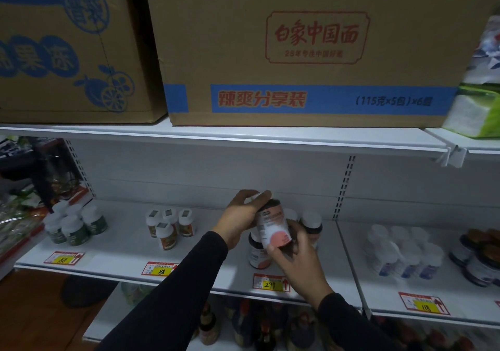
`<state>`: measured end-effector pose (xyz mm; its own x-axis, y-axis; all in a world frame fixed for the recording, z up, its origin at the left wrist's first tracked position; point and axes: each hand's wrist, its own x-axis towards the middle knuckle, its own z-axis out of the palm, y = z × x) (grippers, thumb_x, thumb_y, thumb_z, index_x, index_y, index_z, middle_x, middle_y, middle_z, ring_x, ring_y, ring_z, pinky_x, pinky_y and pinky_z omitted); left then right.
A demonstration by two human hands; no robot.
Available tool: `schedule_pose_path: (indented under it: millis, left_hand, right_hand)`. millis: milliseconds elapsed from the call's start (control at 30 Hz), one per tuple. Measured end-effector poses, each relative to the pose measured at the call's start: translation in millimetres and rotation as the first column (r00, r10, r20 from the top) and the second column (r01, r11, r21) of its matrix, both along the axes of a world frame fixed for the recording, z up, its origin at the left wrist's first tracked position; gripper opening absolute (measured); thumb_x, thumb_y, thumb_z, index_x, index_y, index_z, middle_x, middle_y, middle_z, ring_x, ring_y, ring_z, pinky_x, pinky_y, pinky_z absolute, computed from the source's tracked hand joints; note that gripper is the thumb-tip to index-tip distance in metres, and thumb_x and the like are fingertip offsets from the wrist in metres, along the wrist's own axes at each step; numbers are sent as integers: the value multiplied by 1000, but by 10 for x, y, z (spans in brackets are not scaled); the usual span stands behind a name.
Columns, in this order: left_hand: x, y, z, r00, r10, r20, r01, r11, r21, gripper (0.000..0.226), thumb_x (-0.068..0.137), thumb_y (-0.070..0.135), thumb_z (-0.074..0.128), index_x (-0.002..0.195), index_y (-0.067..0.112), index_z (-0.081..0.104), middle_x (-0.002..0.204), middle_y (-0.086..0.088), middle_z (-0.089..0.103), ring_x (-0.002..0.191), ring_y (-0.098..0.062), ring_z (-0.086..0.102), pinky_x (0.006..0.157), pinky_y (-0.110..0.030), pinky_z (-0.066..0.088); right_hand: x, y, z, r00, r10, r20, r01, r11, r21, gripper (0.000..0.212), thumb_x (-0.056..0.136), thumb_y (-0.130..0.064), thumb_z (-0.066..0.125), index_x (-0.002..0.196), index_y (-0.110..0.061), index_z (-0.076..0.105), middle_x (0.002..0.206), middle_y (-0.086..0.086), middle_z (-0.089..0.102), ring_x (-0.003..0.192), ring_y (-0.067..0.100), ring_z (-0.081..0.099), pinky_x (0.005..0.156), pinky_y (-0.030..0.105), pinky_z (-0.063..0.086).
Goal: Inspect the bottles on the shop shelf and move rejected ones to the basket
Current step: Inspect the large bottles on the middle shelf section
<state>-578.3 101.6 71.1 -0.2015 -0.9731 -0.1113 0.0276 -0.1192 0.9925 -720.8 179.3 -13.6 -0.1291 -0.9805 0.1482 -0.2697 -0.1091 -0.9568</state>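
A dark bottle with a white and pink label (273,226) is held tilted above the white shelf (205,245), between both hands. My left hand (244,218) grips its cap end from above. My right hand (295,253) holds its lower end from below. Two like bottles stand behind it, one (257,254) below the held one and another (312,226) to the right. No basket is in view.
Green-labelled bottles (73,225) stand at the shelf's left, orange-labelled ones (170,227) in the middle, pale bottles (403,253) and dark jars (479,256) at right. Cardboard boxes (297,53) fill the shelf above. Price tags (270,284) line the front edge. More bottles stand on the lower shelf.
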Motion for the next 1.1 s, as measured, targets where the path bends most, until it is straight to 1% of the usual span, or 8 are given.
schedule_pose_path:
  millis: [67,267,400,533,667,833,1033,1100]
  left_hand:
    - [11,-4,-4,1000,-12,-16,13,1000,21,41,86,40,71,117,17,59,110,-7,70,93,-20,71,70,-27,55]
    - [11,7,-5,999,-32,-22,33,999,23,40,86,29,72,120,14,57,114,-10,68,96,-24,71,73,-31,58]
    - [-11,32,17,997,-76,33,77,997,-14,34,85,24,74,114,19,57,110,-8,69,95,-21,71,78,-33,59]
    - [-37,15,67,999,-30,26,30,1000,-5,23,91,26,68,110,19,57,106,-9,70,90,-23,72,70,-30,60]
    - [-46,-43,103,1000,-1,-4,1,987,163,45,90,45,64,112,6,63,99,-15,74,89,-29,72,76,-39,61]
    - [-40,4,121,976,68,-205,6,941,339,32,90,34,68,95,3,65,73,-15,70,63,-25,68,49,-28,56]
    - [-5,-29,83,979,63,-196,7,942,335,33,88,37,69,95,5,65,62,-10,70,54,-21,68,44,-25,52]
    - [3,-29,89,986,37,-163,16,949,316,36,88,40,68,96,5,66,67,-11,72,59,-22,70,49,-28,55]
  right_hand:
    - [-1,-2,2,1000,12,11,-12,1000,10,50,89,-29,71,125,-46,41,126,-15,60,111,-5,60,97,26,51]
    - [16,-4,21,998,11,56,-13,999,30,48,93,-30,65,135,-26,44,125,-8,63,107,-3,63,91,24,53]
    - [8,-6,25,998,-7,60,7,1000,4,54,91,-36,66,139,-29,42,126,-13,63,113,-2,61,100,31,51]
    - [-2,-6,96,998,-12,62,12,1000,-9,70,77,-57,71,137,-38,40,128,-15,60,114,-3,58,100,31,50]
    - [18,-21,211,1000,-6,-2,5,998,-65,88,68,-51,83,142,-35,38,134,-13,53,121,-1,54,99,27,51]
    - [48,-33,291,999,-3,-54,-5,989,-147,83,69,-46,84,138,-39,40,135,-14,52,123,-2,52,100,25,50]
    - [59,-46,283,998,5,-57,-15,985,-174,80,70,-46,84,137,-42,41,135,-16,52,124,-1,51,102,31,50]
    - [51,-50,272,998,3,-67,-16,984,-179,79,70,-46,84,134,-49,38,135,-17,50,125,-2,49,103,30,49]
